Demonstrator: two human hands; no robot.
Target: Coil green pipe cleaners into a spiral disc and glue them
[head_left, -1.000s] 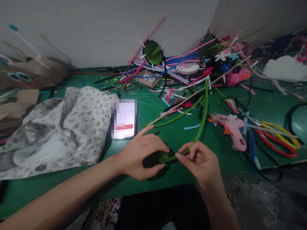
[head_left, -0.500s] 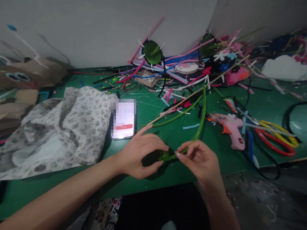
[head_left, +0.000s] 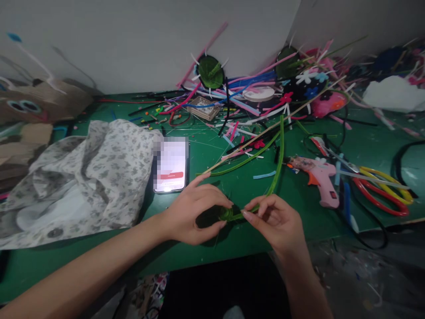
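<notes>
Green pipe cleaner (head_left: 278, 170) spans the space between the two hands, low over the front of the green table (head_left: 245, 243); a small coil (head_left: 226, 213) shows at its near end, seemingly part of it. Judging by this, only a short part is wound and most of the length is left uncoiled, running past the right hand in a long loose curve. Whether the coil is fastened cannot be told. The left hand (head_left: 191, 217) is bent into a wide C, thumb and fingertips on either side of the coil. The right hand (head_left: 280, 219) is nearly closed, thumb and forefinger pinching the pipe cleaner near the coil. Beyond lie another green strip (head_left: 252, 158) and a wooden stick (head_left: 265, 131). Farther right is a pink glue gun (head_left: 322, 177); left, a lit phone (head_left: 171, 166) beside a patterned cloth (head_left: 113, 164).
</notes>
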